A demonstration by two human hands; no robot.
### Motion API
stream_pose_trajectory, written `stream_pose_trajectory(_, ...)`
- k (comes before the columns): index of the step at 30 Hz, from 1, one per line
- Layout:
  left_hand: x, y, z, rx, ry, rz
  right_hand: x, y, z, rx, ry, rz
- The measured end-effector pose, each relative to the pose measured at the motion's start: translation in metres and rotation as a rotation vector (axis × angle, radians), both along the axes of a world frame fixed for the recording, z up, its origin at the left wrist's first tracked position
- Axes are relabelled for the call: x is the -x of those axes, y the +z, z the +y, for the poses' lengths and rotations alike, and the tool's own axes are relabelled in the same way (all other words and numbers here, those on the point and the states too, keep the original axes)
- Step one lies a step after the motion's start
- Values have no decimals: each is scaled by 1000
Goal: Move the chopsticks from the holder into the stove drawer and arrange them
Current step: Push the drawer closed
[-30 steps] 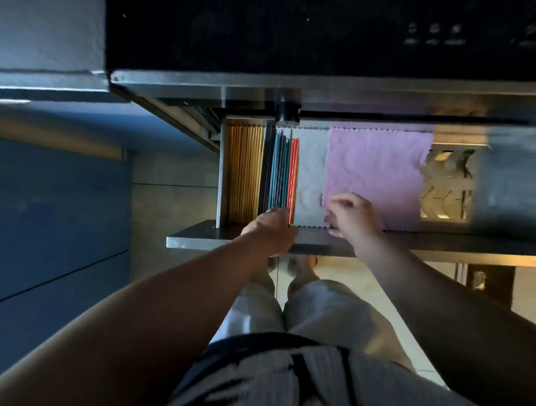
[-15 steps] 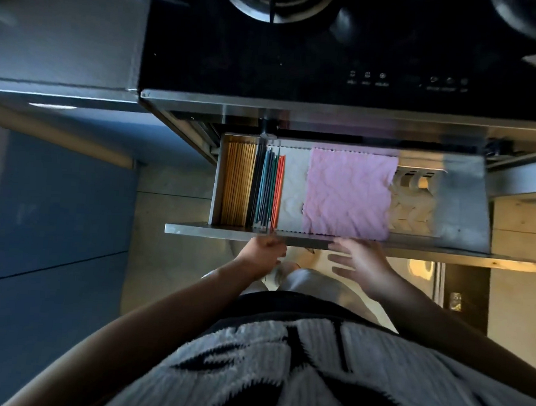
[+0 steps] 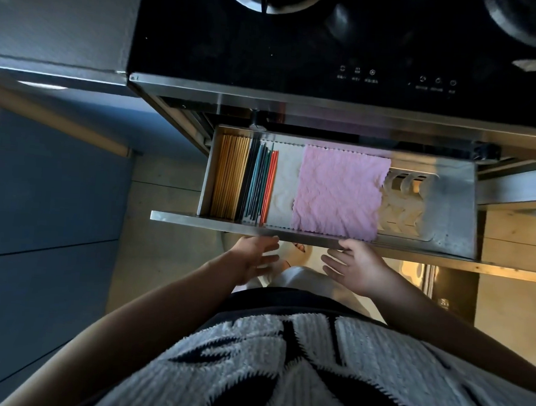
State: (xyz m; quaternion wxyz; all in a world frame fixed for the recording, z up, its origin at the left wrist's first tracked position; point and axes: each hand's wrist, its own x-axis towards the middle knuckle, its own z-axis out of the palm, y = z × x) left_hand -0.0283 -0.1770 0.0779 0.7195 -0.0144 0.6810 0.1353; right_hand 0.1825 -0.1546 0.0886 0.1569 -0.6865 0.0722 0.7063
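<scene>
The steel stove drawer (image 3: 448,210) stands pulled out under the black hob. At its left end lie wooden chopsticks (image 3: 229,175) in a neat row, with dark, teal and red chopsticks (image 3: 260,183) beside them, all pointing front to back. My left hand (image 3: 254,258) hovers just below the drawer's front edge, fingers apart and empty. My right hand (image 3: 355,267) is also spread, its fingertips touching the front lip of the drawer. No chopstick holder is in view.
A white cloth (image 3: 285,185) and a pink cloth (image 3: 338,191) lie in the drawer's middle, a pale plastic rack (image 3: 401,204) at the right. The black hob (image 3: 301,41) with burners sits above. Blue cabinet fronts (image 3: 51,189) stand at left.
Both hands have drawn back out of the drawer to its front edge. The left hand let go of the chopsticks and opened. The view has tilted up toward the hob.
</scene>
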Motion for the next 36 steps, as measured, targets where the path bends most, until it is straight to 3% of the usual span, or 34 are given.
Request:
stream_pose_trajectory(15, -2, -3, 44, -20, 169, -46, -4, -7, 55, -13, -113, -22)
stream_pose_trajectory(36, -29, 0, 165, -206, 260, 25, 5, -13, 179, -220, -130, -81)
